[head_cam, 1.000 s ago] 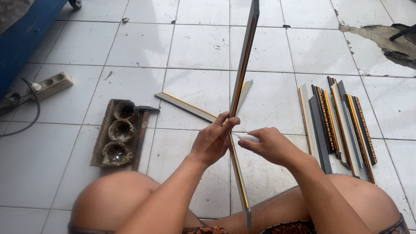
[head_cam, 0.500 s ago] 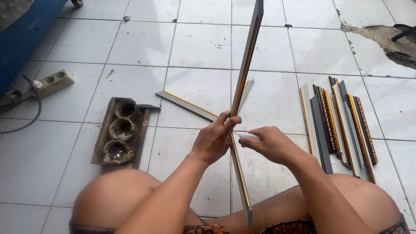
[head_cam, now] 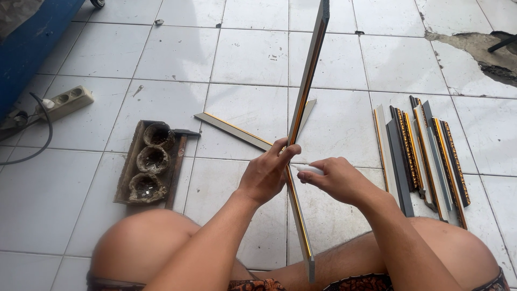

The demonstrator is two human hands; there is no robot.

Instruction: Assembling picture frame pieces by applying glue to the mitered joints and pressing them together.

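Observation:
My left hand [head_cam: 267, 173] grips a long grey moulding strip with a gold edge [head_cam: 308, 81], held upright and tilted, its lower end near my lap. My right hand [head_cam: 336, 179] holds a small white object [head_cam: 311, 170] with its tip against the strip, right beside my left fingers. On the tiled floor behind the strip lie two similar strips [head_cam: 232, 130] meeting in a V. I sit on the floor with both knees in view.
A pile of several grey and gold moulding pieces [head_cam: 423, 153] lies at the right. A dark wooden tray with three round nests [head_cam: 146, 160] sits at the left. A white power strip [head_cam: 65, 101] with cable and a blue object [head_cam: 27, 48] are far left. Broken tile [head_cam: 474, 51] top right.
Hardly anything has moved; both hands stay on the strip, which has shifted very slightly.

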